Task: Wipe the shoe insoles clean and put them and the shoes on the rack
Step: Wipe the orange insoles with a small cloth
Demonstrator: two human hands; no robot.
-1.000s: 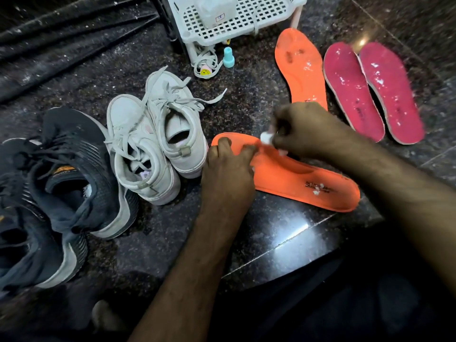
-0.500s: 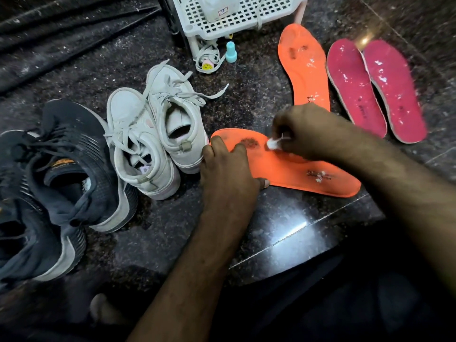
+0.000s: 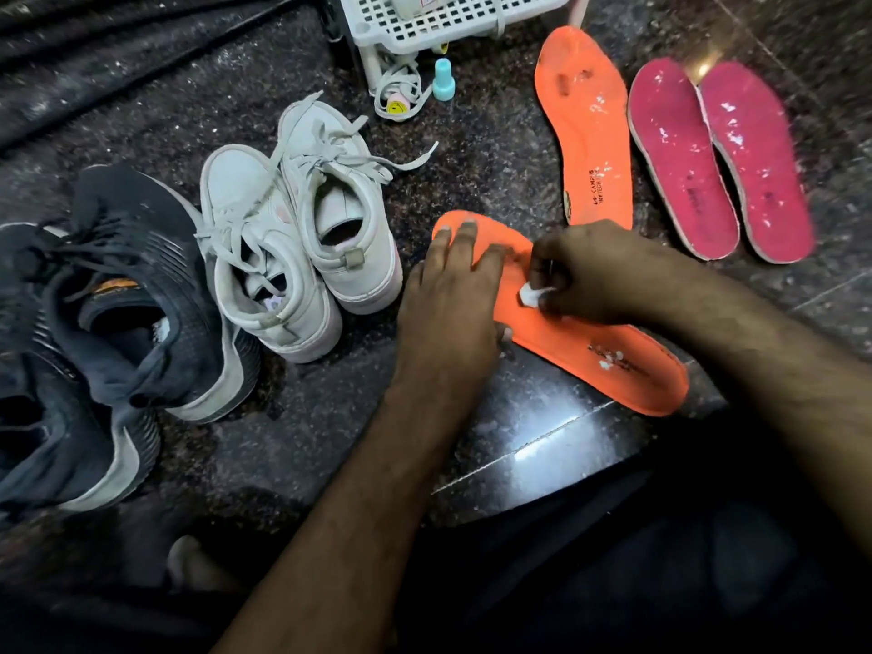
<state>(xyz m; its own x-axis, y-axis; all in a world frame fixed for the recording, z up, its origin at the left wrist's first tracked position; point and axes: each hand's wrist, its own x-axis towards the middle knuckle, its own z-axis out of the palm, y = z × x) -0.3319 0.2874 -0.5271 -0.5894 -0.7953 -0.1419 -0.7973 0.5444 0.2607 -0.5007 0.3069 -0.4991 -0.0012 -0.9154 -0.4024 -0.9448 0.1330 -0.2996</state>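
An orange insole (image 3: 608,356) lies on the dark stone floor in front of me. My left hand (image 3: 453,299) presses flat on its toe end, fingers straight. My right hand (image 3: 599,276) pinches a small white wad (image 3: 531,295) against the insole's middle. A second orange insole (image 3: 585,129) lies behind it, and two pink insoles (image 3: 679,158) (image 3: 755,158) lie at the right. The white shoe pair (image 3: 292,228) stands left of my hands, the dark shoe pair (image 3: 108,304) further left. The white rack (image 3: 448,16) stands at the top.
A small teal bottle (image 3: 443,80) and a laced item with a yellow smiley (image 3: 396,103) sit on the floor by the rack's foot. A white container (image 3: 420,0) rests on the rack. Dark cloth (image 3: 118,54) covers the upper left. My dark-clothed legs (image 3: 660,559) fill the bottom.
My right hand has rubbed the white wad back and forth over the orange insole. My left hand shifted up onto the toe end, covering the dark stain seen half a second ago.
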